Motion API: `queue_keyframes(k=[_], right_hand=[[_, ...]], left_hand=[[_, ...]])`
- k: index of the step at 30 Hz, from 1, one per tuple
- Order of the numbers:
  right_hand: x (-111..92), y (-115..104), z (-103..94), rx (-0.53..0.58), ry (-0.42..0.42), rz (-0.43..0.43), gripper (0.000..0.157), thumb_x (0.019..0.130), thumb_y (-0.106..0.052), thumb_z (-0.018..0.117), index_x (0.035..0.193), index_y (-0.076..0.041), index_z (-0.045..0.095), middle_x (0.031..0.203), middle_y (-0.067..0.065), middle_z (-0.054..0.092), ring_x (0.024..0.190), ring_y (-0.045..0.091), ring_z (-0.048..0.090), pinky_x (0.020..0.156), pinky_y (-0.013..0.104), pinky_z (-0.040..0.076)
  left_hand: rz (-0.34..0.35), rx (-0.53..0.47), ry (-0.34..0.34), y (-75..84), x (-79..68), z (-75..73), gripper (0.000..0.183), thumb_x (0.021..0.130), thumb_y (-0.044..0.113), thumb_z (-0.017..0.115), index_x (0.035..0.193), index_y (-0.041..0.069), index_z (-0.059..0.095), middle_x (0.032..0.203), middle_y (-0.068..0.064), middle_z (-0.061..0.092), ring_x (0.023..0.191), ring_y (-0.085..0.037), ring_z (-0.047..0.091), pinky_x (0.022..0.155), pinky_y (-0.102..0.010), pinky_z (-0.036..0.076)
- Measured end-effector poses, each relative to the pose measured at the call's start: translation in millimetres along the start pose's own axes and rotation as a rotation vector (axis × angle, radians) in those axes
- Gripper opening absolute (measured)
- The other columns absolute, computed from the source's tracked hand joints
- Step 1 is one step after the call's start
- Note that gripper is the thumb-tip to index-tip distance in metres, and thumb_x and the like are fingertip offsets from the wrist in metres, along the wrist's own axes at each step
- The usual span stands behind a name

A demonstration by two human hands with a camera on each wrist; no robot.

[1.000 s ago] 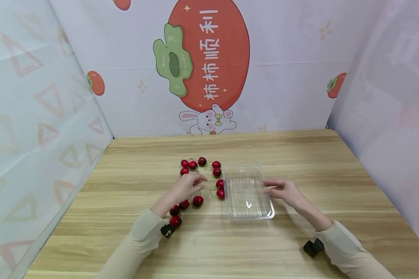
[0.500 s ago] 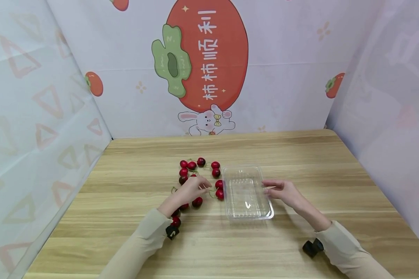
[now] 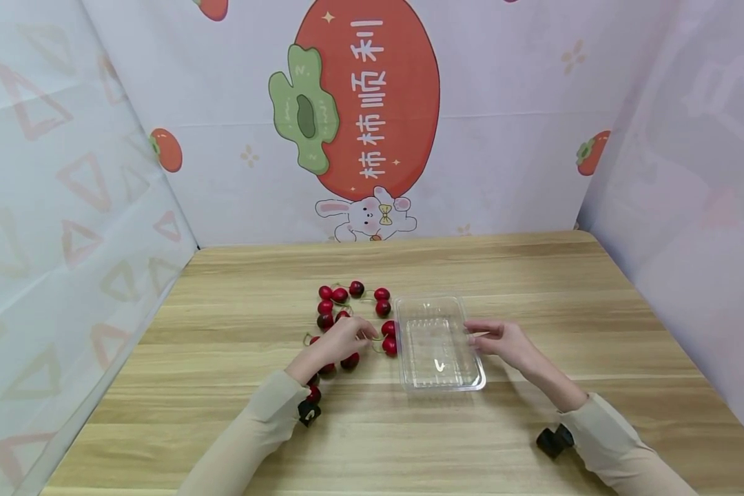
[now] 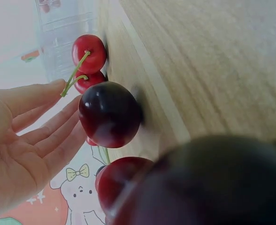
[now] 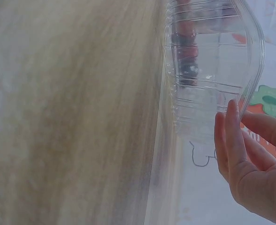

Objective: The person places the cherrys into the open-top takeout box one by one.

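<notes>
My left hand [image 3: 342,339] reaches over the cherries, thumb and fingers extended and slightly apart. In the left wrist view its thumb tip is at the joined stem ends [image 4: 64,93] of a pair of red cherries [image 4: 89,54]; whether it touches them I cannot tell. Nothing is visibly gripped there. A dark cherry [image 4: 110,114] lies close by the fingertips. My right hand [image 3: 505,342] pinches the right rim of a clear plastic container [image 3: 439,389], thumb on one side and fingers on the other. The container stands on the table, and no cherries lie in it.
More cherries [image 3: 339,295] lie in a loose cluster left of the container, some partly hidden under the left hand and wrist. The wooden table [image 3: 533,275] meets a printed cloth backdrop [image 3: 502,172] at its far edge.
My left hand has moved right, from among the middle cherries to the stems of the pair beside the container. My right hand and the container have stayed in place.
</notes>
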State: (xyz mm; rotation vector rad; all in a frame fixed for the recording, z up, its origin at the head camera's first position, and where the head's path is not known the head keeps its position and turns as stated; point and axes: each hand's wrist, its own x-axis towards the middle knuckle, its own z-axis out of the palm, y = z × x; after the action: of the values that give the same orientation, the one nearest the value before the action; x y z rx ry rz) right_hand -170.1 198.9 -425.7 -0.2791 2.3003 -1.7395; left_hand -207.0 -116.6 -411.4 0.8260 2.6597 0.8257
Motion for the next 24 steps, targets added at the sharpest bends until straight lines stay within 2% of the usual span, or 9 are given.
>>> queue_keyframes(k=[10, 14, 17, 24], right_hand=[[-0.5, 1.1, -0.3, 0.008, -0.007, 0.004, 0.043, 0.083, -0.004, 0.058, 0.119, 0.015, 0.045, 0.116, 0.031, 0.05, 0.086, 0.023, 0.062, 0.072, 0.026, 0.051], [0.0, 1.4, -0.2, 0.012, -0.006, 0.002, 0.043, 0.082, -0.004, 0.058, 0.119, 0.015, 0.045, 0.115, 0.031, 0.05, 0.085, 0.021, 0.062, 0.072, 0.026, 0.051], [0.3, 1.7, -0.3, 0.018, -0.007, 0.0, 0.043, 0.082, -0.003, 0.058, 0.119, 0.016, 0.045, 0.115, 0.032, 0.05, 0.084, 0.021, 0.062, 0.071, 0.026, 0.051], [0.4, 1.2, -0.6, 0.022, -0.008, 0.001, 0.042, 0.083, -0.001, 0.057, 0.119, 0.016, 0.044, 0.116, 0.032, 0.049, 0.086, 0.027, 0.062, 0.072, 0.027, 0.051]], left_hand=[[0.02, -0.019, 0.004, -1.0, 1.4, 2.2, 0.015, 0.082, -0.001, 0.057, 0.093, 0.002, 0.067, 0.091, -0.007, 0.066, 0.086, -0.016, 0.06, 0.073, -0.027, 0.048], [0.02, -0.034, 0.028, -1.1, 1.7, 2.3, 0.014, 0.082, 0.0, 0.058, 0.09, 0.003, 0.069, 0.089, -0.006, 0.066, 0.078, -0.013, 0.06, 0.066, -0.022, 0.048], [-0.009, -0.059, 0.041, -0.8, 2.5, 1.1, 0.012, 0.083, 0.003, 0.058, 0.088, 0.004, 0.069, 0.086, -0.004, 0.066, 0.07, -0.008, 0.058, 0.059, -0.018, 0.046], [-0.043, -0.1, 0.065, 2.3, 3.2, -5.1, 0.011, 0.083, 0.006, 0.059, 0.087, 0.004, 0.069, 0.081, -0.004, 0.066, 0.064, -0.008, 0.057, 0.054, -0.018, 0.045]])
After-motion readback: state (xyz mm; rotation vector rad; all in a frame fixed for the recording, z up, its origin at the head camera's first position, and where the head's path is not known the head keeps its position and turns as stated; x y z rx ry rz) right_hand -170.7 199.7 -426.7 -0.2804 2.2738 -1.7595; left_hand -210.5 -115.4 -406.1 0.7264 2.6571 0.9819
